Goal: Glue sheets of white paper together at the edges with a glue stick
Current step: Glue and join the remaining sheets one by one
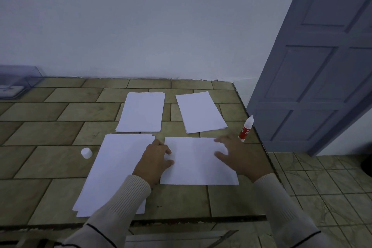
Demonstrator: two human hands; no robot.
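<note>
Guessing I'm early on — left grip (157,157) pinches the sheet (199,165) edge, right grip (231,153) splayed open, glue stick (246,128) parked.

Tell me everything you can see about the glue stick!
The glue stick is a slim tube, plastic by its look, with a red label and a white top that narrows to a small tip. It stands nearly upright on the tiled table, close to its right edge, just beyond the right hand, which does not seem to touch it. A small white cap, maybe its own, lies far off to the left.
</note>
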